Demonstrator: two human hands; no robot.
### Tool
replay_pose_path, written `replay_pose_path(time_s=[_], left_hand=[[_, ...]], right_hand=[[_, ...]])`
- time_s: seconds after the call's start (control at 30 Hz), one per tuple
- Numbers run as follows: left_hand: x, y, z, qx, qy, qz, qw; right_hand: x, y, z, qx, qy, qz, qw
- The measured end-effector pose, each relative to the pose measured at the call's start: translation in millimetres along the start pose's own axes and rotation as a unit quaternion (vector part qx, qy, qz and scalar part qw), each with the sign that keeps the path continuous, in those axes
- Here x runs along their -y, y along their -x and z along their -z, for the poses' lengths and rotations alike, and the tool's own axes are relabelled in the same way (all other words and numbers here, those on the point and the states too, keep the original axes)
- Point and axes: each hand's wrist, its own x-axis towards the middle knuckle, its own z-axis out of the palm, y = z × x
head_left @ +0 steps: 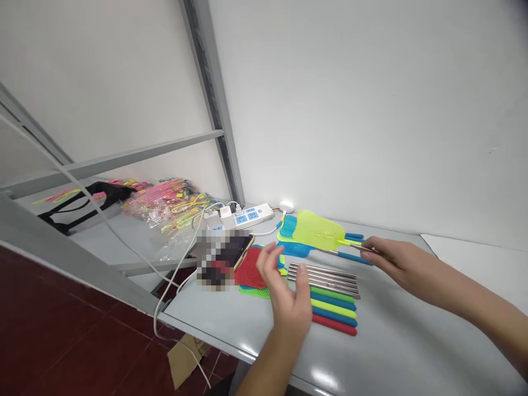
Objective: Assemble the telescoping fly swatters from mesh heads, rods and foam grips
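My right hand [390, 263] grips the metal shaft of a yellow-green fly swatter [319, 231], whose mesh head hovers over blue swatter heads [291, 242] at the back of the grey table [383, 352]. My left hand [289, 300] floats open, fingers spread, above a row of fly swatters [330, 294] lying flat: steel shafts with green, blue, yellow and red handles. Their red and green mesh heads [251, 272] lie to the left of that hand.
A phone [225, 258] lies by the swatter heads, with a white power strip [247, 215] and cables behind it. Bagged pink and yellow items [165, 203] and a black object [88, 201] sit on the left shelf. A metal frame post [214, 104] rises behind.
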Motion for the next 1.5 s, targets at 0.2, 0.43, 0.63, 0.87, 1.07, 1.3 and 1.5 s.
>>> replay_pose_path(time_s=[0.2, 0.43, 0.63, 0.87, 1.07, 1.3, 1.5], left_hand=[[-31, -4, 4.9, 0.142, 0.141, 0.134, 0.97], [-83, 24, 25.8, 0.192, 0.272, 0.183, 0.925], [-83, 42, 62.7, 0.17, 0.278, 0.14, 0.935], [-21, 51, 110.3, 0.178, 0.104, -0.165, 0.965], [-24, 35, 140.5, 0.198, -0.064, -0.292, 0.933], [-43, 35, 139.1, 0.302, 0.028, -0.104, 0.947], [-51, 45, 121.0, 0.313, 0.206, 0.346, 0.86]], right_hand=[[17, 61, -2, -0.012, -0.01, 0.061, 0.998], [39, 117, -11, -0.04, -0.09, 0.074, 0.992], [62, 155, -24, -0.029, -0.107, 0.07, 0.991], [81, 174, -48, 0.043, -0.16, 0.069, 0.984], [92, 171, -64, 0.072, -0.168, 0.104, 0.978], [87, 170, -85, -0.134, 0.015, 0.205, 0.969], [74, 163, -95, -0.319, 0.149, 0.291, 0.89]])
